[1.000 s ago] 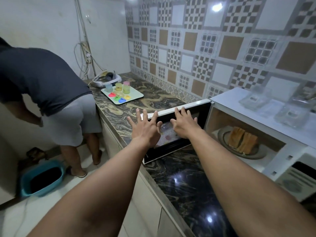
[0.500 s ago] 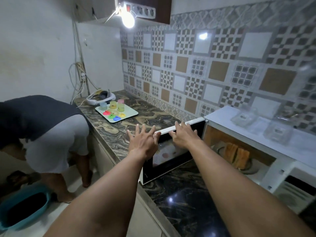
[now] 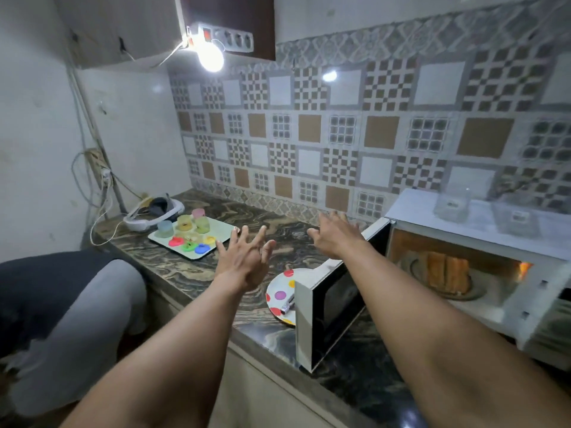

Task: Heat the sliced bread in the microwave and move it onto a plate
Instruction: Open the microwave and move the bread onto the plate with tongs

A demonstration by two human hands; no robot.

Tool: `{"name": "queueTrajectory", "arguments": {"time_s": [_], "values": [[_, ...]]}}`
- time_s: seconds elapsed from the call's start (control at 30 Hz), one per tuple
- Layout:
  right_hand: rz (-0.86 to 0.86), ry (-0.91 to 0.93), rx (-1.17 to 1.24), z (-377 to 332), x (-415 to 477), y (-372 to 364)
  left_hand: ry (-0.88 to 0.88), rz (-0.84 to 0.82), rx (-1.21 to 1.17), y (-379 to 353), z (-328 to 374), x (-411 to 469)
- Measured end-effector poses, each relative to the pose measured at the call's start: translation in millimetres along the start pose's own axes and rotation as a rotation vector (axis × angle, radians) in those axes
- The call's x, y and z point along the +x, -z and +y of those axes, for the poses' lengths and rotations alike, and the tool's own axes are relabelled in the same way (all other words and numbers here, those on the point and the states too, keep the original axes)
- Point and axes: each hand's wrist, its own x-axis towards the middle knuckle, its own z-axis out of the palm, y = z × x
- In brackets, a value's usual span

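Note:
A white microwave (image 3: 475, 230) stands on the counter at the right, lit inside, its dark-glass door (image 3: 333, 307) swung wide toward me. Sliced bread (image 3: 446, 274) lies on the turntable inside. A white plate with coloured dots (image 3: 279, 296) sits on the counter left of the door, partly hidden by it, with a small metal item on it. My left hand (image 3: 244, 261) hovers with spread fingers above the counter, left of the plate. My right hand (image 3: 335, 234) is spread above the door's top edge, holding nothing.
A pale tray (image 3: 216, 239) with small coloured cups and lids sits farther back on the marbled counter (image 3: 278, 233), a white appliance with cables behind it. Another person in a dark shirt bends over at the lower left (image 3: 61, 304). Two clear containers (image 3: 451, 202) rest on the microwave top.
The view has tilted up. The microwave door has swung farther open, uncovering the dotted plate. Both hands have lifted off the door's top edge and now hover with fingers spread.

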Motion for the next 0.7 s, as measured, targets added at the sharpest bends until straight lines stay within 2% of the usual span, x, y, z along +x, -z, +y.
{"name": "queueTrajectory", "arguments": {"time_s": [0.27,0.7], "values": [[-0.002,-0.099,0.0,-50,39,-16,-0.093,-0.06,-0.069,-21,-46,52],[-0.064,-0.277,0.039,-74,123,-70,-0.184,-0.215,-0.094,-95,-84,134]]}}
